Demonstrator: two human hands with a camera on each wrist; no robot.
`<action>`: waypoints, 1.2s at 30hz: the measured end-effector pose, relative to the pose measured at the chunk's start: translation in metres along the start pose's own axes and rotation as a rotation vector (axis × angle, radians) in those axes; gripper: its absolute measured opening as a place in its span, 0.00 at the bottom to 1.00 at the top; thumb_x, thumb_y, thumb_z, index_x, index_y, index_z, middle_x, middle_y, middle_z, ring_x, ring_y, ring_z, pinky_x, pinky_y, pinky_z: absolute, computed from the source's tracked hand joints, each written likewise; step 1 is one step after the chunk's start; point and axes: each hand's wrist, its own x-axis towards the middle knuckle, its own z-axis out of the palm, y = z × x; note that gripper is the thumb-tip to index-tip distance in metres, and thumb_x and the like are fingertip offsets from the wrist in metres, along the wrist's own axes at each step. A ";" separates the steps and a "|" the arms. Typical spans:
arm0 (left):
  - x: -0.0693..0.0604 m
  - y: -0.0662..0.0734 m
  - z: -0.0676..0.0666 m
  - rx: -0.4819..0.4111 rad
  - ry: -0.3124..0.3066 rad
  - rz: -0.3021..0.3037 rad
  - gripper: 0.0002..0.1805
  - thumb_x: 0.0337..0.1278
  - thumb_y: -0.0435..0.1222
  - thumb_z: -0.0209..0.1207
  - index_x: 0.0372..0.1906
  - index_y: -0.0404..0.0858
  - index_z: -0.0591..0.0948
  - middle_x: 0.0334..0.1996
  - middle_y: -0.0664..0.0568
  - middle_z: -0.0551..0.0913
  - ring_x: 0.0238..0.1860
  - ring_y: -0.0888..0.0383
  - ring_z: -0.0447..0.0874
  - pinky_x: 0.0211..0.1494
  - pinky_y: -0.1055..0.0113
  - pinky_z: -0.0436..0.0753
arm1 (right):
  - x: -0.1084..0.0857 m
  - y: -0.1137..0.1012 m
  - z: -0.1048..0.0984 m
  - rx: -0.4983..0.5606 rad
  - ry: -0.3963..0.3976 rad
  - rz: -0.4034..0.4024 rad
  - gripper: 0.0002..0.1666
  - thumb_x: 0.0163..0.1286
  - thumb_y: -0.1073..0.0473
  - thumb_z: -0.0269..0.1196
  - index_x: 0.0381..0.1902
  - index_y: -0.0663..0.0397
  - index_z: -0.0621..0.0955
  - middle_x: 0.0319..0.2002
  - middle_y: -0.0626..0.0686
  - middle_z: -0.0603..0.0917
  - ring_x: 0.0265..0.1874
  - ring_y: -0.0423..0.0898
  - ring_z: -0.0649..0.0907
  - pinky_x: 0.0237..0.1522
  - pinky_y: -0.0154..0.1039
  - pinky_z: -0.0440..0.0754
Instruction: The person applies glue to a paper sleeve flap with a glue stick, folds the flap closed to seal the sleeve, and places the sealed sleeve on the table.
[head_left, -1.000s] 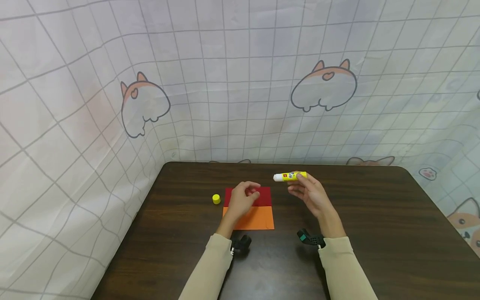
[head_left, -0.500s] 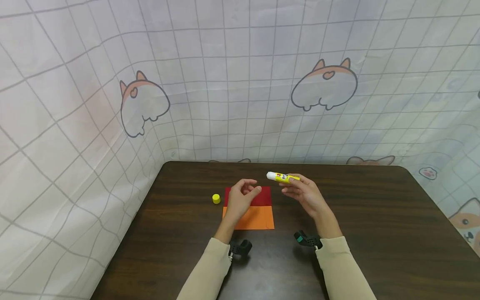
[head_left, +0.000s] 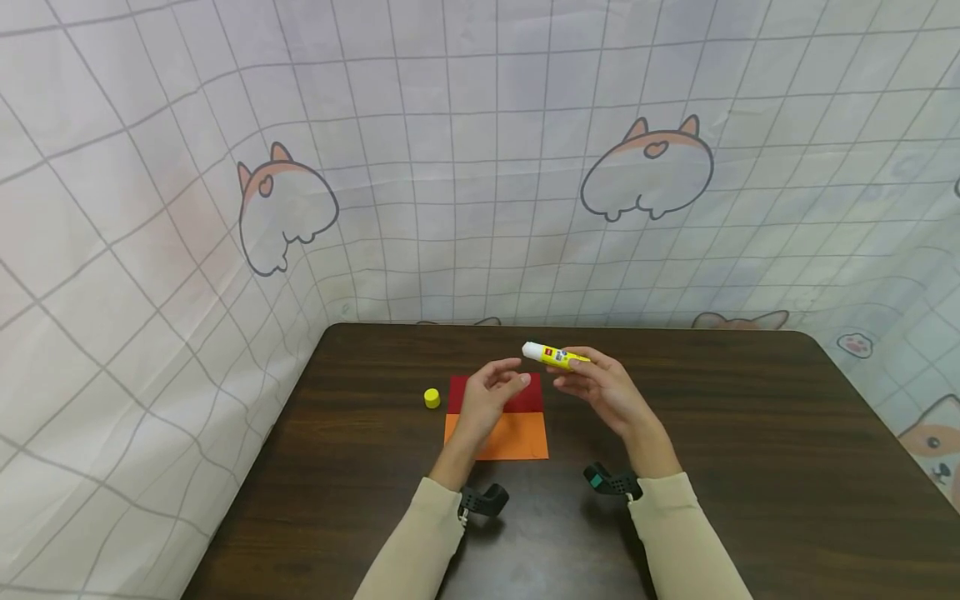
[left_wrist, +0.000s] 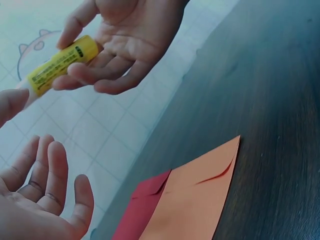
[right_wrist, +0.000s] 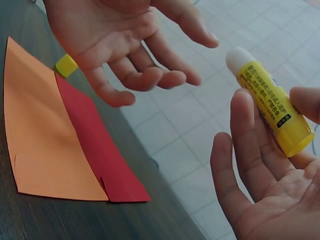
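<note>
My right hand (head_left: 606, 398) pinches a yellow glue stick (head_left: 558, 357) between thumb and fingers, raised above the table. Its uncapped white end points left toward my left hand (head_left: 483, 404). That hand holds nothing; its fingers are loosely bent, and a small gap parts them from the glue stick in the right wrist view. Below lie an orange paper piece (left_wrist: 192, 200) and a red paper piece (right_wrist: 107, 150), edge against edge, each with a short slit or flap. Whether they are joined I cannot tell. Left of them stands the yellow cap (head_left: 432, 398).
A dark wood-grain table (head_left: 750, 433) carries everything. Behind and to the left hangs a white grid-patterned cloth (head_left: 465, 167) with cartoon animal prints. Each wrist wears a black strap with a camera.
My right hand has brought the glue stick left, closer to my left hand, and its white end now tilts slightly upward. The left hand has shifted only slightly; papers and cap stay put.
</note>
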 end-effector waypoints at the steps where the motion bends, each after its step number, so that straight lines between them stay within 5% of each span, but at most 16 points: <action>1: 0.000 0.001 0.001 -0.010 -0.008 0.004 0.23 0.62 0.42 0.69 0.60 0.42 0.83 0.45 0.50 0.84 0.45 0.58 0.82 0.58 0.63 0.83 | 0.000 -0.001 0.001 0.001 -0.008 -0.004 0.12 0.80 0.57 0.58 0.56 0.53 0.78 0.46 0.47 0.88 0.38 0.41 0.89 0.53 0.38 0.86; 8: -0.002 0.003 0.007 -0.055 -0.035 0.031 0.23 0.65 0.39 0.68 0.63 0.40 0.81 0.48 0.49 0.83 0.46 0.58 0.81 0.55 0.69 0.83 | 0.001 -0.004 0.008 0.011 -0.050 -0.020 0.08 0.79 0.59 0.58 0.52 0.49 0.80 0.47 0.48 0.87 0.40 0.42 0.89 0.54 0.39 0.86; 14: -0.003 0.005 0.010 -0.099 -0.007 0.028 0.23 0.65 0.40 0.67 0.62 0.36 0.80 0.51 0.48 0.83 0.46 0.58 0.82 0.60 0.59 0.84 | 0.002 -0.003 0.015 0.027 -0.079 -0.016 0.07 0.80 0.61 0.56 0.52 0.49 0.78 0.48 0.49 0.84 0.40 0.43 0.89 0.55 0.40 0.85; 22: -0.005 0.005 0.009 -0.133 0.011 0.036 0.21 0.65 0.39 0.68 0.58 0.36 0.82 0.46 0.53 0.83 0.45 0.57 0.80 0.51 0.70 0.83 | 0.003 0.001 0.023 0.032 -0.108 -0.006 0.06 0.80 0.61 0.55 0.51 0.50 0.76 0.46 0.48 0.85 0.38 0.42 0.89 0.56 0.41 0.84; 36: -0.005 0.005 0.008 -0.219 0.072 0.082 0.17 0.66 0.40 0.67 0.54 0.35 0.83 0.39 0.55 0.83 0.42 0.49 0.80 0.48 0.69 0.83 | 0.004 0.003 0.027 0.013 -0.132 0.013 0.07 0.80 0.59 0.56 0.51 0.50 0.77 0.44 0.47 0.88 0.39 0.42 0.89 0.55 0.42 0.85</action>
